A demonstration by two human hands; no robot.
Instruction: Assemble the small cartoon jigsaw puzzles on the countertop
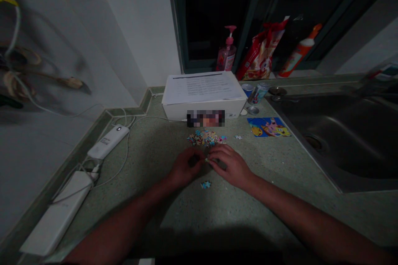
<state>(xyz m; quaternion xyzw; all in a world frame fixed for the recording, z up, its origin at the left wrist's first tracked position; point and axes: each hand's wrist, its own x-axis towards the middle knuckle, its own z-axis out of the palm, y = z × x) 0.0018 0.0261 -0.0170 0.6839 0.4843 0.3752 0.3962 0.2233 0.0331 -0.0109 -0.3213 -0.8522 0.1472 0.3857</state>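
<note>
My left hand and my right hand meet over the counter, fingertips pinched close together. Between them is a small light-coloured jigsaw puzzle piece, which both hands seem to grip. Just beyond my fingers lies a heap of colourful puzzle pieces. A few joined puzzle pieces, blue and yellowish, rest on the counter nearer to me. One loose pale piece sits to the right of the heap. The blue picture card with cartoon figures lies flat farther right.
A white box with a printed sheet on top stands behind the heap. To the left are a power bank, a power strip and loose cables. Cans stand near the metal sink at right. Bottles and a red bag line the windowsill.
</note>
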